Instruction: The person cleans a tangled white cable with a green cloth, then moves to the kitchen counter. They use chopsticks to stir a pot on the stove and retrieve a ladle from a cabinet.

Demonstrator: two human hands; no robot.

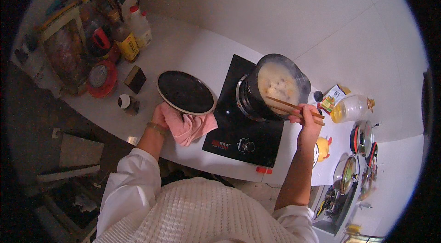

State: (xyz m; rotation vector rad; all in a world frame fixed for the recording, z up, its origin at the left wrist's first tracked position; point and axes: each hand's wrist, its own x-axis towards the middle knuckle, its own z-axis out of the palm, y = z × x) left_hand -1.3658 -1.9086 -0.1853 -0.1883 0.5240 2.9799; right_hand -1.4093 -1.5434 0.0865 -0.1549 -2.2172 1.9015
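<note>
My left hand (162,116) holds a round dark lid (186,92) through a folded pink cloth (193,127), over the counter left of the stove. The lid is tilted, its dark face turned up towards me. In my right hand (307,119) is a pair of wooden chopsticks (293,105), their tips in the pale, cloudy soup (277,82) with yellowish pieces. This soup fills a deep black pot (251,94) on the burner of a black glass gas stove (231,132). Steam rises near the pot's right side.
A plastic oil bottle (351,108) and a seasoning packet (334,96) lie right of the pot. Beyond are a glass-lidded pan (345,174) and a yellow chicken-shaped item (323,149). At left stand a capped jar (128,104), a dark box (135,79), a red-rimmed container (102,79) and several bottles (140,27).
</note>
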